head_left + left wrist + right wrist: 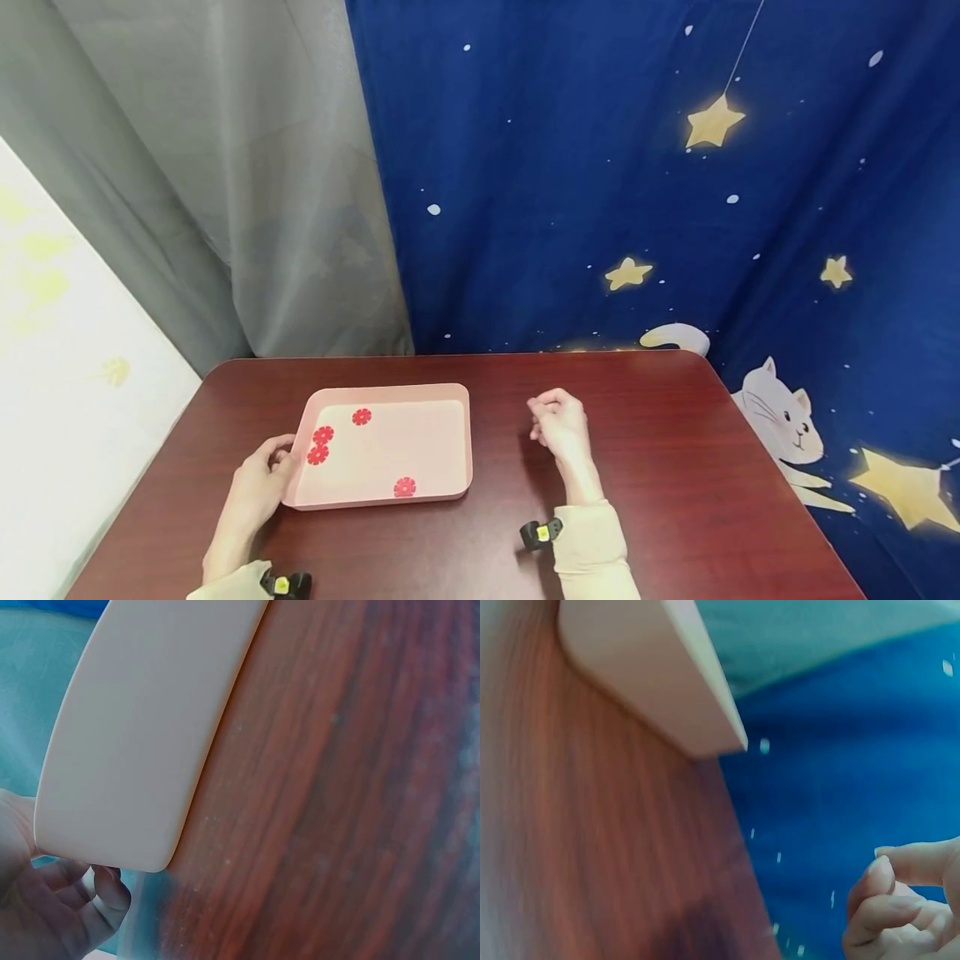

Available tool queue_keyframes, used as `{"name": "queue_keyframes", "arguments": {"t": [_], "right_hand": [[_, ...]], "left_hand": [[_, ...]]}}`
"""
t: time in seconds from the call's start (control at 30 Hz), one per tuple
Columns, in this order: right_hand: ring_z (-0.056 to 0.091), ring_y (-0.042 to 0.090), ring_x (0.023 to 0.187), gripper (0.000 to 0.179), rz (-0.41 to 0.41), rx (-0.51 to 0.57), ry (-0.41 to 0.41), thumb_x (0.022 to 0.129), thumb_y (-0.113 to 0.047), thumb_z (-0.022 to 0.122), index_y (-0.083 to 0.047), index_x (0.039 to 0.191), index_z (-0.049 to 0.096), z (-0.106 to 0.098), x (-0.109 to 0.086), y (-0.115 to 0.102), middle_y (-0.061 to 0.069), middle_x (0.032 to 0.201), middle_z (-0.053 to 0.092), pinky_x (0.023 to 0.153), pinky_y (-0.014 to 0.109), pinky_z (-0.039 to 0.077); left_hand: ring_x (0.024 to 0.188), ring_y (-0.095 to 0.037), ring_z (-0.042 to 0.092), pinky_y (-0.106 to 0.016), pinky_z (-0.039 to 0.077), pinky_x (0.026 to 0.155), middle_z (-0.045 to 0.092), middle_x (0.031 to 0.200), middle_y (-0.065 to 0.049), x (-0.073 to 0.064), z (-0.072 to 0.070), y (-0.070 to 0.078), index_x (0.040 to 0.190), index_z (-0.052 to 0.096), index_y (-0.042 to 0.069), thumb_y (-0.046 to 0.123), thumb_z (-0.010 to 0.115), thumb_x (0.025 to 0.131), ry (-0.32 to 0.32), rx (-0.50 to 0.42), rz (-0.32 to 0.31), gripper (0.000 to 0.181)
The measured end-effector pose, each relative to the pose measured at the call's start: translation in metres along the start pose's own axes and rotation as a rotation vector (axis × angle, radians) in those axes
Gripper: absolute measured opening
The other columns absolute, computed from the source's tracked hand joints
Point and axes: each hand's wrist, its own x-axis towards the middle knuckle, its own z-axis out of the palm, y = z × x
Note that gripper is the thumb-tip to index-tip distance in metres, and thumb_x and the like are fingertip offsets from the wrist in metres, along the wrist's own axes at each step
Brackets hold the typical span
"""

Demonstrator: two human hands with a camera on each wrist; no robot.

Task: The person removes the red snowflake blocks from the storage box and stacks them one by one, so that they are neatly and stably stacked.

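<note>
A pink rectangular tray (pixel 465 442) lies on the table, its outer wall (pixel 135 750) large in the left wrist view. Several red, flower-shaped notched discs lie in it: a pair touching (pixel 318 453) near the left end, one disc (pixel 362 417) toward the back, and another disc (pixel 405 487) by the front wall. My left hand (pixel 258 487) grips the tray's left end, fingers curled at the rim. To the right of the tray, my right hand (pixel 561 423) hovers above the table, fingers loosely curled, thumb and index fingertips close together; nothing shows between them.
The dark red wooden table (pixel 675 467) extends right of the tray. Behind its back edge hang a grey curtain (pixel 300 208) and a blue star-patterned curtain (pixel 540 167). A white patterned surface (pixel 67 333) stands at the left. Each wrist wears a small black camera (pixel 542 533).
</note>
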Motion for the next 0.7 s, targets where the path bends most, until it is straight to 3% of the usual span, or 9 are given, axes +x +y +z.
{"name": "queue_keyframes", "arguments": {"t": [0.07,0.3,0.57,0.7], "right_hand": [[0.053,0.015,0.041,0.009,-0.027,-0.023,-0.056,0.089,-0.004,0.067,0.003,0.093,0.062,0.012,-0.003,-0.006,0.009,0.063,0.058,0.040,0.021,0.038],[0.063,0.038,0.055,0.008,-0.132,-0.240,-0.233,0.089,-0.007,0.068,-0.001,0.095,0.068,0.054,-0.018,-0.014,0.021,0.070,0.066,0.044,0.031,0.047],[0.064,0.024,0.052,0.013,-0.174,-0.394,-0.410,0.085,-0.004,0.071,-0.004,0.097,0.070,0.097,-0.034,-0.004,0.010,0.062,0.064,0.043,0.025,0.043],[0.056,0.010,0.055,0.014,-0.262,-0.509,-0.485,0.083,-0.002,0.071,-0.005,0.096,0.072,0.108,-0.038,0.001,0.003,0.058,0.062,0.049,0.022,0.042]], "left_hand": [[0.081,-0.021,0.050,-0.030,0.038,0.067,0.057,0.095,-0.009,0.000,-0.001,0.001,0.129,0.055,0.002,0.021,0.053,0.100,-0.004,-0.001,-0.001,0.035],[0.082,-0.022,0.050,-0.030,0.039,0.067,0.057,0.096,-0.010,-0.001,-0.001,0.005,0.130,0.054,0.002,0.020,0.053,0.100,-0.018,-0.013,-0.020,0.035],[0.081,-0.021,0.049,-0.030,0.038,0.066,0.057,0.095,-0.009,-0.001,-0.002,0.002,0.129,0.055,0.002,0.022,0.053,0.100,-0.012,-0.010,-0.024,0.036],[0.081,-0.021,0.049,-0.031,0.039,0.067,0.057,0.094,-0.009,0.000,-0.001,0.002,0.128,0.056,0.002,0.020,0.053,0.099,-0.004,-0.002,0.006,0.034]]}}
